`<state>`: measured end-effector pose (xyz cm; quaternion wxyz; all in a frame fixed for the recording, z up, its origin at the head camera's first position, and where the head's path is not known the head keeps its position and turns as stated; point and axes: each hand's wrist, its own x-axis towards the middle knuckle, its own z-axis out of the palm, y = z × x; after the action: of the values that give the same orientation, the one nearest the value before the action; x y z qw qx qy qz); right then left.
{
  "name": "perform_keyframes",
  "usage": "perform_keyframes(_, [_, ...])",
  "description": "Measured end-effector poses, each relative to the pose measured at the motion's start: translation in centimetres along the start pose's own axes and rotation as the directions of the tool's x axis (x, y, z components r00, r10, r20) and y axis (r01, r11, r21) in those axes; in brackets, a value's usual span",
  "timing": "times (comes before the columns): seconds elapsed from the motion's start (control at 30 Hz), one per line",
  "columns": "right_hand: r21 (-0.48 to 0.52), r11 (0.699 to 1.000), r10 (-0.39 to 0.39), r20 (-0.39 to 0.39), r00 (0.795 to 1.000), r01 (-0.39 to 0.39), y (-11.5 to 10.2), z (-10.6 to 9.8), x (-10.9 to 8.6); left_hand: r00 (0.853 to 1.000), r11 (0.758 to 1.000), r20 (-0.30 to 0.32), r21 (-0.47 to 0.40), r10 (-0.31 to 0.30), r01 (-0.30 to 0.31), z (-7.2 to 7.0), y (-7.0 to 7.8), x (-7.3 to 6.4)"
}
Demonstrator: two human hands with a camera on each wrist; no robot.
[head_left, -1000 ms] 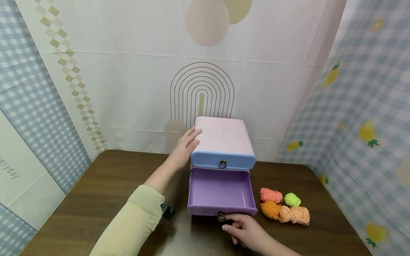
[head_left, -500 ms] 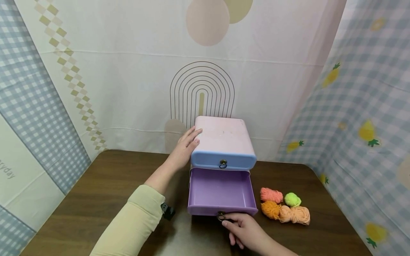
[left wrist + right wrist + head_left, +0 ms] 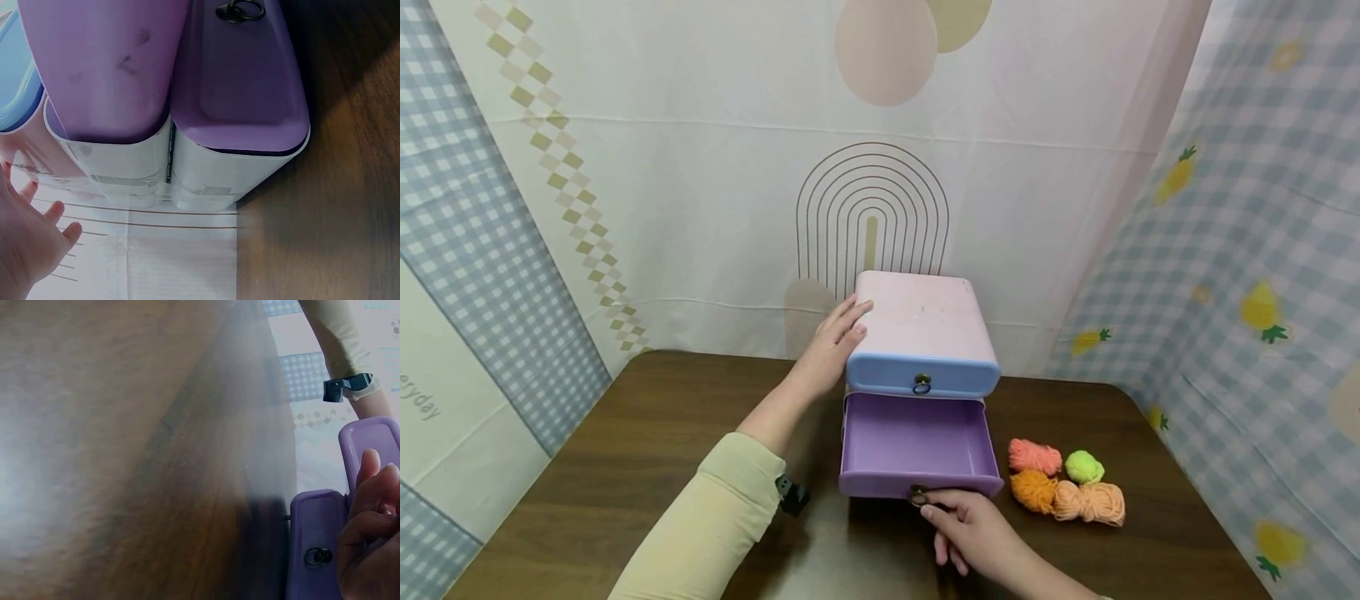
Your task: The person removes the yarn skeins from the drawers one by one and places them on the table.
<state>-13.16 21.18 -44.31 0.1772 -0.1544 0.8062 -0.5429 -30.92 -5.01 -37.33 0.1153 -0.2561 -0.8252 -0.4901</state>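
A stacked drawer unit with a pale pink top (image 3: pixel 925 321) stands at the back of the table. Its blue top drawer (image 3: pixel 880 375) is closed, and the purple middle drawer (image 3: pixel 917 442) is pulled out with nothing inside. In the left wrist view, a second purple drawer (image 3: pixel 244 81) below it is closed. My left hand (image 3: pixel 829 350) rests on the unit's upper left side with fingers extended. At the middle drawer's front, my right hand (image 3: pixel 973 529) pinches the dark metal ring pull (image 3: pixel 918 497) between thumb and index finger; the other fingers curl beneath.
Right of the unit lie yarn bundles: coral (image 3: pixel 1034 457), orange (image 3: pixel 1033 491), peach (image 3: pixel 1090 503) and a neon green ball (image 3: pixel 1084 467). The wooden table (image 3: pixel 700 400) meets a patterned cloth backdrop (image 3: pixel 722 208) behind and at both sides.
My right thumb has come up to the ring pull against the index finger. The purple middle drawer's front has shifted slightly back toward the unit. My left hand stays where it was.
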Motion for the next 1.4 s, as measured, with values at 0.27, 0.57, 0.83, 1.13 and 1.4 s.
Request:
perform_keyframes(0.27, [0.02, 1.0, -0.007, -0.059, 0.998, 0.008, -0.8, -0.4, 1.4, 1.0, 1.0, -0.003, 0.002, 0.001, -0.001, 0.1, 0.0, 0.0])
perform_keyframes(0.57, [0.019, 1.0, -0.007, -0.117, 0.993, 0.009, -0.9, -1.0, 3.7, 1.0, 1.0, 0.007, 0.0, 0.001, -0.001, -0.1, 0.2, 0.0])
perform_keyframes(0.83, [0.03, 0.999, -0.019, -0.159, 0.987, 0.024, -0.8, -1.6, 5.9, 1.0, 1.0, 0.01, -0.001, 0.001, -0.001, -0.2, 0.0, 0.0])
perform_keyframes(1.13, [0.076, 0.997, -0.013, -0.193, 0.981, 0.028, -0.8, -2.1, 7.7, 1.0, 1.0, 0.018, -0.003, -0.005, 0.005, -0.2, 0.1, 0.0])
perform_keyframes(1.4, [0.086, 0.996, -0.011, -0.209, 0.978, 0.03, -0.4, -2.2, 8.4, 1.0, 1.0, 0.02, -0.007, -0.008, 0.008, -0.1, -0.1, 0.0])
